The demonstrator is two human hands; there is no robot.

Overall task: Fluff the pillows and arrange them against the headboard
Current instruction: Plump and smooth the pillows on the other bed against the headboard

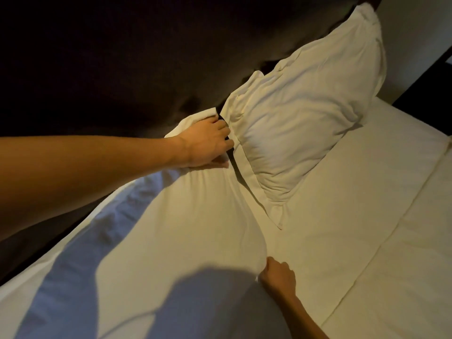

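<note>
the near pillow is lying flat along the dark headboard, touching the far pillow already propped there. the left hand is curling closed on its top corner, and the right hand is pinching shut on the lower edge. lifting both ends evenly and seating it upright beside its neighbour on the bed would probably keep it plump.

We see a dim room, pale wall far right, white bed sheet warmly lit below it
</note>
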